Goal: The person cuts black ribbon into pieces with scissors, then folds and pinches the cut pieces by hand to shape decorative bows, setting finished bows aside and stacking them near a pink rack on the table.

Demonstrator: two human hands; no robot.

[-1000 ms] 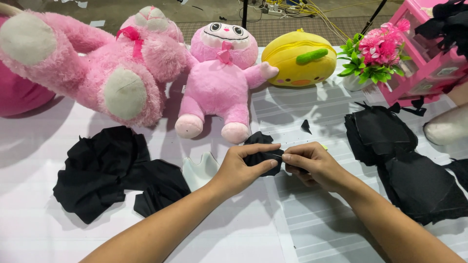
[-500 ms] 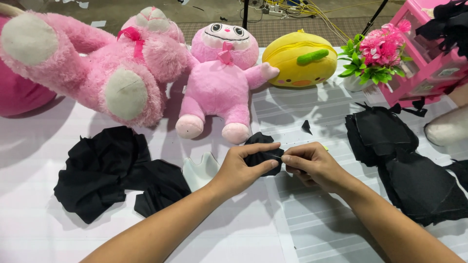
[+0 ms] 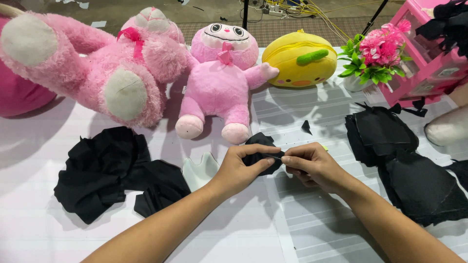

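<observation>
- A small black fabric piece [image 3: 261,152] sits pinched between both hands, held just above the white surface [image 3: 292,229] in the middle of the view.
- The left hand [image 3: 241,168] is closed on the piece, thumb on top and fingers curled beneath it.
- The right hand [image 3: 312,163] meets it from the other side, its fingertips [image 3: 287,159] pressed together at the piece's edge; what they nip there is too small to tell.
- Just left of the left hand lies a white scalloped cloth shape [image 3: 200,170], and beyond that a crumpled heap of black fabric [image 3: 109,173].
- Right of the right hand rests a stack of black cut pieces [image 3: 404,165].
- A tiny black scrap [image 3: 306,127] lies just beyond the hands.
- Farther beyond them sit a pink plush doll [image 3: 222,80], a large pink plush bunny [image 3: 102,63] lying on its back, a yellow plush toy [image 3: 300,61], a pot of pink artificial flowers [image 3: 375,53] and a pink box [image 3: 429,58].
</observation>
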